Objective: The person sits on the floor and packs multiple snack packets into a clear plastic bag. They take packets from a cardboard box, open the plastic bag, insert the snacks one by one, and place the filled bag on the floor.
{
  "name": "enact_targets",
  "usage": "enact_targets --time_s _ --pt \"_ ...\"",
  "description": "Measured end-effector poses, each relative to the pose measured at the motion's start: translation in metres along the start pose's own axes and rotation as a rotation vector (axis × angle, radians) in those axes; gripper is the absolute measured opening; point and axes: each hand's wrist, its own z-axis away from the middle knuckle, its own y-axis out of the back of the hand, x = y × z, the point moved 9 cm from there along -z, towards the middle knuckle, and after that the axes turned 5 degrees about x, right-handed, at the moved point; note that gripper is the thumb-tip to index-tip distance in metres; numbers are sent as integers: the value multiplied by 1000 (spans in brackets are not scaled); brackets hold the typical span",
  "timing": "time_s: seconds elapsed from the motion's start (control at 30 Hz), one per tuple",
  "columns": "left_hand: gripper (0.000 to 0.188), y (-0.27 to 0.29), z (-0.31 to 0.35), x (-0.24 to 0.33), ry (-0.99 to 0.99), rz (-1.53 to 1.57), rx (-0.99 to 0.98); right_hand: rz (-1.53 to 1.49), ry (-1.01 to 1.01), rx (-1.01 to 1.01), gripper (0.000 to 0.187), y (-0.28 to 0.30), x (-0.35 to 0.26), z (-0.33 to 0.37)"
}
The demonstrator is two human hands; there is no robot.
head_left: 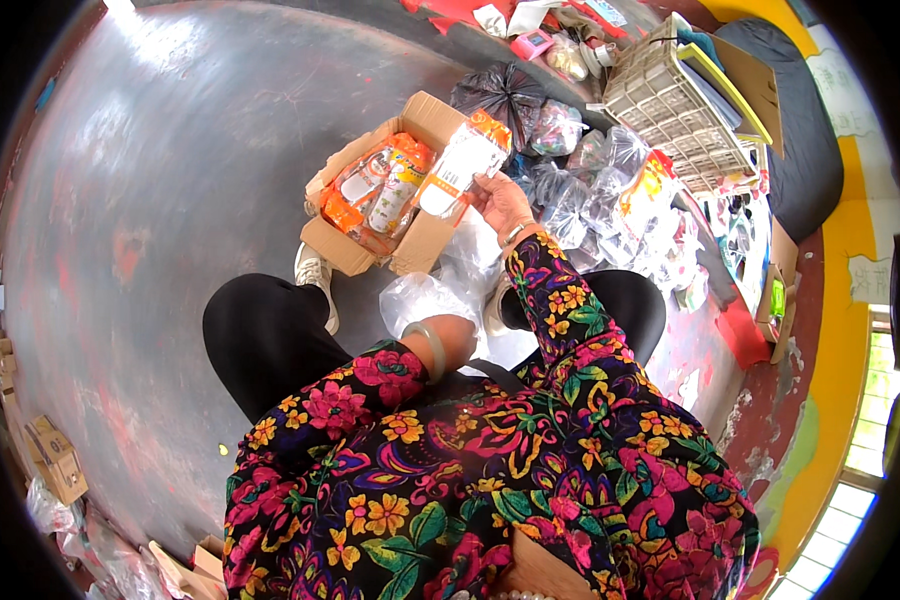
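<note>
My right hand (503, 203) grips the edge of an orange-and-white packet (460, 172), thumb and fingers closed on it, by the right side of an open cardboard box (345, 250). Inside the box lie more orange-and-white packets (398, 190), stacked at a slant. My left hand (448, 343) is lower, between my knees, against a clear plastic bag (420, 298). Its fingers are turned away and hidden, so whether they hold the bag does not show.
Right of the box, many clear plastic bags (585, 205) are heaped beside a black plastic bag (500, 100). A cream plastic crate (670, 105) stands behind them, near the yellow-painted wall (850, 190). Small cartons (55, 460) lie at the far left edge of the grey floor (160, 300).
</note>
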Motion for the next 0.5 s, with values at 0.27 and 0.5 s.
enact_targets --time_s 0.27,0.5 --pt "29 0 -9 -6 1 -15 -6 69 126 158 2 50 -28 -13" --pt "30 -13 -16 -2 -68 -69 -11 87 296 338 7 86 -158 41"
